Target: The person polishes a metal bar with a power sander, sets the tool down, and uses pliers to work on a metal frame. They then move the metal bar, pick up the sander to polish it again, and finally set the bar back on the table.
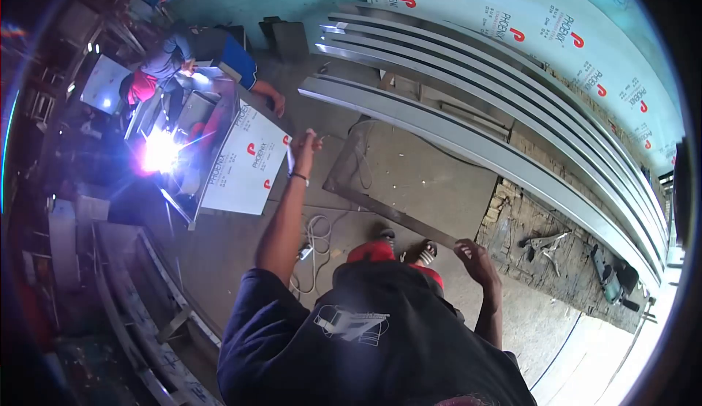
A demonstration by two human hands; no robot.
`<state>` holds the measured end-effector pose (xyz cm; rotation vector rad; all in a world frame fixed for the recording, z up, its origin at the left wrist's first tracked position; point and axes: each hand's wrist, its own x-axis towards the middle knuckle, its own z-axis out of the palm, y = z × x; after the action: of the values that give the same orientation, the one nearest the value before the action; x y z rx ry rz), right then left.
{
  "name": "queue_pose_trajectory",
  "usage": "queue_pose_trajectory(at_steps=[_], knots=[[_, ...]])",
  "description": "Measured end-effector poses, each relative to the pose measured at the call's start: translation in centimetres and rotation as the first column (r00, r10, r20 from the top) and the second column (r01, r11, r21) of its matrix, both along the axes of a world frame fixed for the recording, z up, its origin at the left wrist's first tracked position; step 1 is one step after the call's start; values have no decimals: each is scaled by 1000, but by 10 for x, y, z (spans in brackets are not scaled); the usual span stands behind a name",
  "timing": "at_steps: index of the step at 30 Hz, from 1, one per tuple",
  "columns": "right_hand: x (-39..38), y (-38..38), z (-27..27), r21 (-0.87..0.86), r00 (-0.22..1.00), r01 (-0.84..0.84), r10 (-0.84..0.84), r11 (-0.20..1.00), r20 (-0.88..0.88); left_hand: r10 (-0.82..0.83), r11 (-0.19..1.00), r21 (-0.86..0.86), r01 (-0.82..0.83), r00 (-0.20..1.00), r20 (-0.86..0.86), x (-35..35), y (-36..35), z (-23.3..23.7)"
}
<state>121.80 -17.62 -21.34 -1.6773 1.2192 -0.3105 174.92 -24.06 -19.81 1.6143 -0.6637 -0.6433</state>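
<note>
1. Fingers of the left hand (307, 143) are clenched at the edge of the film-covered panel (248, 161); what they grip, I cannot tell.
2. The right hand (477, 254) is loosely open and touches the near corner of the metal frame (395, 216), which lies on the floor between both hands.
3. Beyond the left hand, a co-worker's welding arc (159, 151) glares.

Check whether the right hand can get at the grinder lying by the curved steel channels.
Probably not from here. The right hand is at the corner of the metal frame, and the grinder lies well beyond it, past the rough brick patch. Nothing covers it; a step closer seems needed.
</note>
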Motion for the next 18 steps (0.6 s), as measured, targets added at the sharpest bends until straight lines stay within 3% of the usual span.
queue_pose_trajectory(at_steps=[1, 2, 3, 6, 9, 12, 14, 16, 17, 18], knots=[[3, -4, 12, -10, 999, 8, -8, 1000, -41, 26, 999, 34, -22, 991, -130, 17, -11, 4], [3, -6, 20, -8, 999, 22, -22, 1000, -42, 53, 998, 27, -49, 990, -132, 29, -17, 4], [2, -7, 26, -25, 997, 77, -77, 997, -22, 14, 994, 109, -6, 997, -73, 47, -25, 4], [2, -3, 34, -50, 982, 186, -186, 981, 0, 4, 986, 167, 4, 999, -46, 90, -54, -4], [6, 9, 30, -26, 953, 299, -300, 954, -38, 17, 972, 229, -42, 994, 110, 116, -91, -3], [23, 27, 20, -29, 916, 393, -394, 919, -77, -6, 969, 242, -47, 976, 215, 164, -138, -37], [47, 39, 13, -19, 872, 478, -477, 878, -111, -103, 930, 357, -93, 864, 493, 270, -209, -147], [78, 50, 18, 16, 847, 510, -499, 860, -185, -430, 825, 564, 48, 700, 570, 225, -203, -64], [95, 56, 23, 28, 840, 529, -519, 848, -157, -412, 829, 548, 111, 784, 465, 229, -213, -70], [114, 61, 27, 80, 835, 537, -515, 840, -195, -397, 851, 487, 199, 849, 348, 271, -242, -135]])
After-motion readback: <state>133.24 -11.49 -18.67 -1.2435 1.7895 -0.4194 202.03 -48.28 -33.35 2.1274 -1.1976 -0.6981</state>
